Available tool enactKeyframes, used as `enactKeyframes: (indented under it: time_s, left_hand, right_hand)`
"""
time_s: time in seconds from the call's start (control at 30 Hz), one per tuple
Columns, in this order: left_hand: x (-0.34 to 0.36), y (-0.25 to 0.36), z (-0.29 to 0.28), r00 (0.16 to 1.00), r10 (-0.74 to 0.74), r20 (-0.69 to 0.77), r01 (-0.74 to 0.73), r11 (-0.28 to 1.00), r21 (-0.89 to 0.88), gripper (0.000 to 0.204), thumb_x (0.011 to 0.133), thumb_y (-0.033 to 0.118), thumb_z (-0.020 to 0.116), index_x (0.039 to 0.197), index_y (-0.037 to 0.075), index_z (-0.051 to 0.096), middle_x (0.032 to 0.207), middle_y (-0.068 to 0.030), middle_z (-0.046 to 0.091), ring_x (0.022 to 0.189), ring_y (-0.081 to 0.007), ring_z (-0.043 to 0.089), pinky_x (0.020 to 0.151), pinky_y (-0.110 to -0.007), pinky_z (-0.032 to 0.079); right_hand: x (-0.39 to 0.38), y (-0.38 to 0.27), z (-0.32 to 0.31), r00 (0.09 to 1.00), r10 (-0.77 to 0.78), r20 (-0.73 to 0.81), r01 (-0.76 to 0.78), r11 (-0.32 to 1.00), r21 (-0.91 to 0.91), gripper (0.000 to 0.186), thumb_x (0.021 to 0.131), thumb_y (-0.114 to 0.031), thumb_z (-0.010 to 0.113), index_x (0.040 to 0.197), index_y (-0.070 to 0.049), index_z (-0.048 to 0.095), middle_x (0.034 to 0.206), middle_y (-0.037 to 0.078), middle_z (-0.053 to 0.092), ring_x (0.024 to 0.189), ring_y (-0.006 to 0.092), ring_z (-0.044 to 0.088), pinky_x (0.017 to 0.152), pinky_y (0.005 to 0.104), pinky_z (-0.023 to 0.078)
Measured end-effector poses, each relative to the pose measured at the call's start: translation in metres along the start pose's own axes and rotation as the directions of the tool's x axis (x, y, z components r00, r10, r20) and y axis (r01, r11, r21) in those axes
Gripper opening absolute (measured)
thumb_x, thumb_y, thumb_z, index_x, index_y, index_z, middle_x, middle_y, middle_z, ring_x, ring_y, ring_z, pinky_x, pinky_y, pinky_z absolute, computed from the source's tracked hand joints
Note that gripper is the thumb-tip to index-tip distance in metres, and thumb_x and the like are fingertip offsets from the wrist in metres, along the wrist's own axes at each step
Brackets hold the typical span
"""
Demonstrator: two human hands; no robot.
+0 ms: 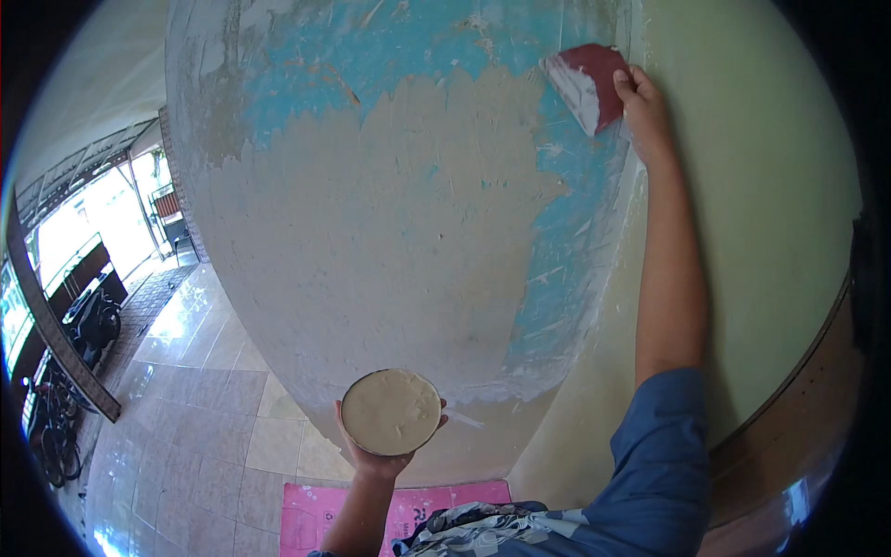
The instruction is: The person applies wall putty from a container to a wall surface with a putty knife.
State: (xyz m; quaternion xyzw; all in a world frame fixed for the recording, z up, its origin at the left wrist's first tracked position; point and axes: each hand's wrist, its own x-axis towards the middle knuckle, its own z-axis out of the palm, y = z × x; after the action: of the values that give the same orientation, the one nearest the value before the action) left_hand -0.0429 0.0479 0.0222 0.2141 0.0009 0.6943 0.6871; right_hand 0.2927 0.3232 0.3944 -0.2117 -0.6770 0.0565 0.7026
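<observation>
My right hand (642, 104) reaches up to the right part of the wall, its fingers closed on a dark red, flat putty scraper (601, 76). White-grey paste coats the scraper's left edge, which lies at the turquoise paint (566, 269) near the corner. Down in front of me, my left hand (376, 461) supports a round container of putty (392, 411) from below, fingers wrapped round its sides. Beige-grey paste fills it nearly to the rim, with a few lumps on top. A broad layer of beige putty (390, 223) covers the middle of the wall, with turquoise showing above and to the right.
A pale green wall (752, 186) meets the puttied wall at the right corner. Below me a pink printed sheet (311, 511) lies on the tiled floor (204, 408). Parked motorbikes (93, 320) stand by a post at the far left. Brown wood edges the lower right.
</observation>
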Motion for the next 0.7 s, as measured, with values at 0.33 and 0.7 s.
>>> enactKeyframes:
  time_s: [0.33, 0.7]
  left_hand:
    - [0.003, -0.002, -0.003, 0.993, -0.005, -0.117, 0.006, 1.000, 0.005, 0.093, 0.082, 0.082, 0.040, 0.144, 0.014, 0.043, 0.142, -0.0213, 0.046, 0.126, -0.0562, 0.044, 0.103, -0.074, 0.033]
    - [0.005, -0.012, 0.003, 0.998, -0.044, -0.045, 0.041, 0.997, -0.058, 0.100, 0.081, 0.083, 0.044, 0.149, 0.011, 0.035, 0.144, -0.0252, 0.042, 0.127, -0.0580, 0.043, 0.102, -0.071, 0.038]
  right_hand:
    - [0.005, -0.017, 0.002, 0.990, -0.055, -0.127, 0.037, 0.989, -0.140, 0.036, 0.101, -0.030, 0.055, 0.114, 0.003, 0.061, 0.103, 0.015, 0.070, 0.095, 0.0259, 0.065, 0.087, 0.0351, 0.048]
    - [0.004, -0.013, -0.004, 0.972, -0.053, -0.230, 0.015, 0.986, -0.165, 0.033, 0.100, -0.030, 0.056, 0.112, 0.000, 0.062, 0.097, 0.012, 0.068, 0.091, 0.0208, 0.063, 0.084, 0.0349, 0.049]
